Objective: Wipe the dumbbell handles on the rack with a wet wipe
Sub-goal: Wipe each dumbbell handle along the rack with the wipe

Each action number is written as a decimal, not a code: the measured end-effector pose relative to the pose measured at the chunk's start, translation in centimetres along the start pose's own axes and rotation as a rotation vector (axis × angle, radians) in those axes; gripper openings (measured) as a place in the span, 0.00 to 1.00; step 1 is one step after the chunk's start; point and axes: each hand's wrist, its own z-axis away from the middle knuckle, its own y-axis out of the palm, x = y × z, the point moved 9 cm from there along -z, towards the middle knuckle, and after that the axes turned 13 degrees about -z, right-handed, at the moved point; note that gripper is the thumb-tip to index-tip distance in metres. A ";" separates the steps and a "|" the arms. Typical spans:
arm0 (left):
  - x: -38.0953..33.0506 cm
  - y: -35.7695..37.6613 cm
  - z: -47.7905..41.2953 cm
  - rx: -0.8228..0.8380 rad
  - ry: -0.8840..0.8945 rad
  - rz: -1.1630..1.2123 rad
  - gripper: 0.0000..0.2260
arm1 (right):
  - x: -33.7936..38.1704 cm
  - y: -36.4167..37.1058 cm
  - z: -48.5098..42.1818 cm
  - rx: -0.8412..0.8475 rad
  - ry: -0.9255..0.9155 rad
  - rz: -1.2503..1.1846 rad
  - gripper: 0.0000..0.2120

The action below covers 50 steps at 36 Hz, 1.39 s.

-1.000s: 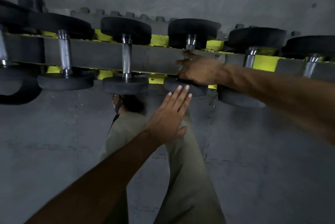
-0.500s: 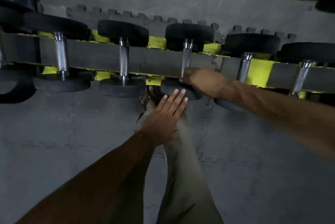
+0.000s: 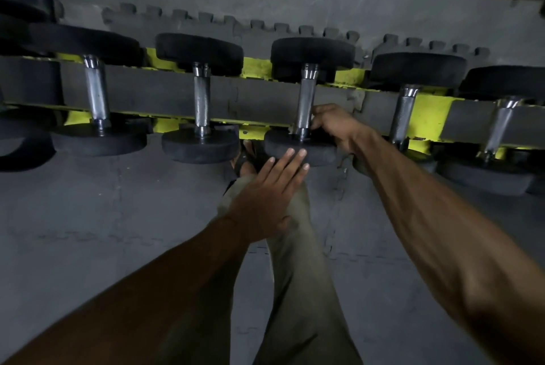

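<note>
My right hand [image 3: 333,125], centre of frame, has its grip curled round the lower end of the middle dumbbell handle [image 3: 306,99], right where the chrome meets the near black plate [image 3: 298,149]. A wipe can't be made out under the fingers; too dark and hidden by the hand. My left hand [image 3: 271,193], just below, has its grip apart, fingers straight and together, with the fingertips [image 3: 290,153] lying over the rim of that same near plate, holding nothing.

The dumbbells sit in a row across the upper half of the frame on the grey and yellow rack [image 3: 259,99], handles upright in the picture, one plate far, one near. Left of mine: a second dumbbell handle [image 3: 202,102], then a third handle [image 3: 95,90] further left. Right of mine: a fourth handle [image 3: 402,116], partly cut off low down by my right forearm [image 3: 427,217], then a fifth handle [image 3: 501,122] at the right edge.

My left forearm [image 3: 147,291] comes in from lower left. Between the arms, my leg in olive trousers [image 3: 298,291] runs up the middle, and a sandalled foot [image 3: 244,158] shows just under the rack, between the second and middle near plates. Grey interlocking floor mat [image 3: 88,217] all round; its toothed edge shows behind the far plates.
</note>
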 end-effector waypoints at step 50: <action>-0.6 0.3 -0.1 -0.004 -0.080 -0.088 0.45 | 4.7 8.8 5.2 0.178 -1.260 2.021 0.14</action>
